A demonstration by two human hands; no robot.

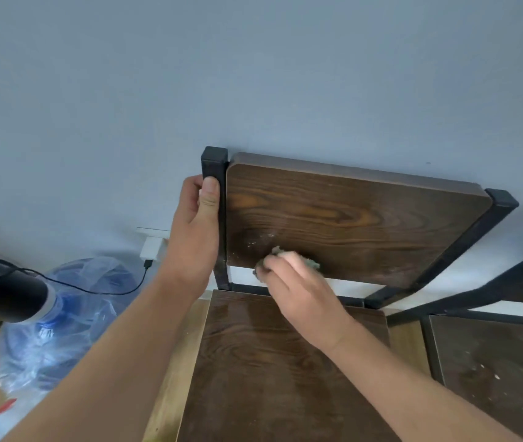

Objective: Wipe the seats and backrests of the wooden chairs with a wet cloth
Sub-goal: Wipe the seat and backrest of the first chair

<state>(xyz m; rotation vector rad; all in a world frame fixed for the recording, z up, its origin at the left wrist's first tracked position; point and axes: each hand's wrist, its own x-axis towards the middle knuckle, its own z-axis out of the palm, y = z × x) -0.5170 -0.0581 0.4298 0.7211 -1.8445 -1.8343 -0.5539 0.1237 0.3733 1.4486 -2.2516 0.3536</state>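
Your left hand [194, 228] clenches the post [214, 199] to steady the chair while your right hand [301, 291], grasping the cloth [312, 264], scrubs the speckled backrest [349, 218].

The dark wooden backrest panel [359, 218] is left bare toward two o'clock, and free passage is offered there up to the black metal right post [464, 247]. At nine o'clock the black metal left post [217, 224] is gripped by the left hand [194, 234], so that edge is blocked. The lower edge is occupied by the right hand [298, 288], closed over a crumpled greenish cloth [312, 264]. The dark wooden seat [253, 362] lies open at six o'clock. At three o'clock a second dark chair [492, 362] stands close; at eight o'clock the way is crowded by a clear plastic water jug [72, 314].
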